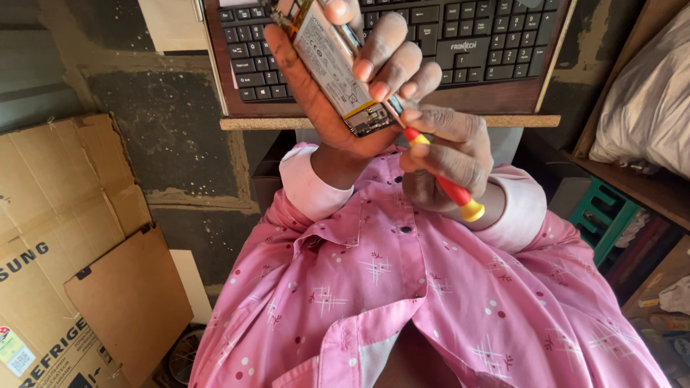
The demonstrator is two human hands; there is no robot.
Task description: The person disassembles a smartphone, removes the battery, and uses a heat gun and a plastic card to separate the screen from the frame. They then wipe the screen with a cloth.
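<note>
My left hand (338, 86) grips an opened phone (338, 65), back cover already off, battery exposed, above the black keyboard (460, 43) on the bench (388, 121). My right hand (449, 154) clamps a red-handled screwdriver (445, 183), tip at the phone's lower edge; inner parts remain fitted.

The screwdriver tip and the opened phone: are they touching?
Touching. In the head view, the right hand holds the red screwdriver with its tip against the lower edge of the opened phone, held by the left hand.
</note>
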